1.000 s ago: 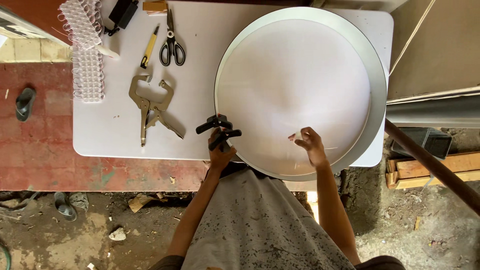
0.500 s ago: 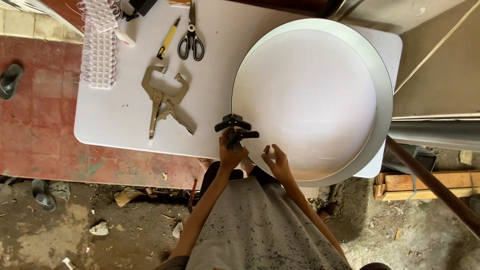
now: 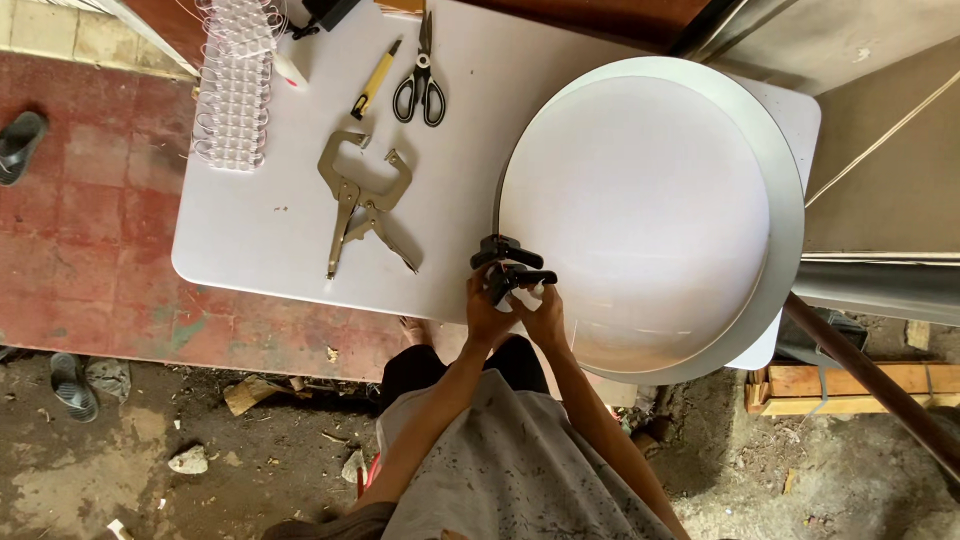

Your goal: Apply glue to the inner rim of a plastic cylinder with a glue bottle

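A large round white disc with a grey metal rim [image 3: 790, 210] lies on the white table [image 3: 260, 230]. A black clamp [image 3: 510, 265] sits on the disc's near left edge. My left hand [image 3: 485, 315] grips the clamp from below. My right hand [image 3: 545, 312] is pressed against it from the right, fingers on the clamp and the disc's edge. Both hands are close together.
Metal locking C-clamp pliers [image 3: 365, 205] lie on the table left of the disc. Further back are black-handled scissors [image 3: 420, 85], a yellow-handled knife [image 3: 373, 82] and a strip of clear plastic modules [image 3: 232, 90]. Sandals [image 3: 20, 140] lie on the red floor; a brown pipe [image 3: 870, 375] slants at right.
My right hand slid left along the disc's near edge and joined my left hand at the black clamp. The view shifted, so the table sits further right.
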